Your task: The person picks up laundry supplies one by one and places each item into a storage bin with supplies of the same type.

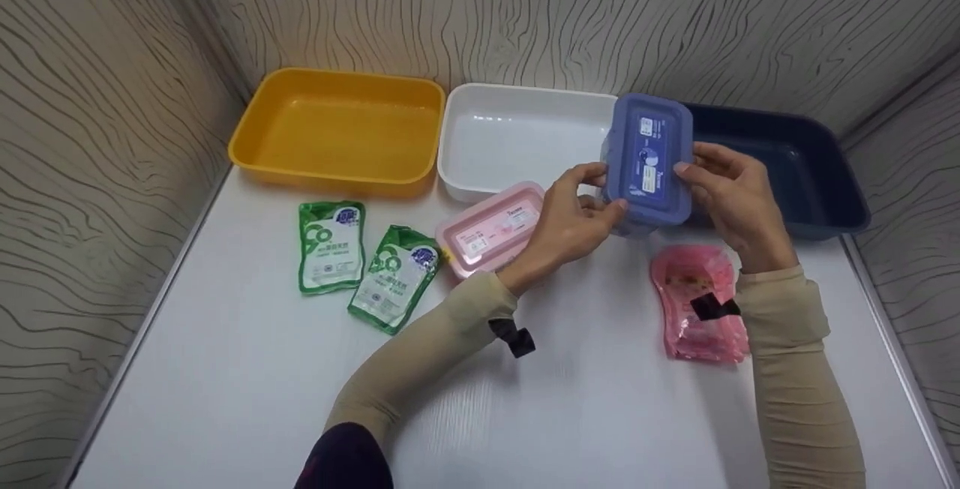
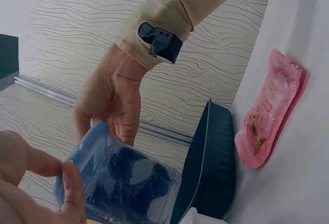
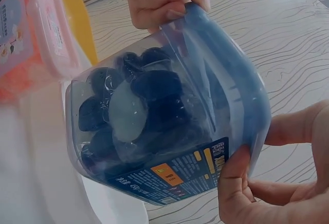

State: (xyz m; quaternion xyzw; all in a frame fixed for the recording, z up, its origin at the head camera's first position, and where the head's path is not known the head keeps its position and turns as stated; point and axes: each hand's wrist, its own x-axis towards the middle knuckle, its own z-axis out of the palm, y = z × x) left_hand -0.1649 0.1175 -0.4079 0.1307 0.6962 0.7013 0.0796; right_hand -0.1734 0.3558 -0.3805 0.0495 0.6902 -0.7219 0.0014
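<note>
A blue-lidded box (image 1: 649, 159) is raised between my two hands, above the tabletop, and seen from my head it crosses the line where the white and navy trays meet. My left hand (image 1: 570, 219) pinches the lid's left side, the thumb at its near corner; my right hand (image 1: 735, 193) grasps the opposite side, thumb on top of the rim and fingers beneath. The lid is a rounded rectangle of matte blue plastic with printed labels; the body below is clear and glossy, tapering slightly, and through its wall show plump, dark blue, rounded pieces, some with a pale part. One side carries a dark printed label with an orange patch. Just beyond my left wrist, and partly hidden by it, a pink-lidded box (image 1: 491, 226) sits at an angle near the front of the white tray (image 1: 525, 136). Smooth white tabletop (image 1: 570, 399) stretches between my forearms, and a strip of it separates the pink-lidded box from a crinkled, shiny pink pouch (image 1: 690, 335) beside my right wrist; I cannot tell whether that is one or several. Two green-and-white pouches (image 1: 330, 247) lie close together left of the pink-lidded box. Along the back, a yellow tray (image 1: 345, 136), the white one and the navy tray (image 1: 780, 159) form a row, rounded at the corners, before walls (image 1: 525, 9) patterned with wavy wood grain.
</note>
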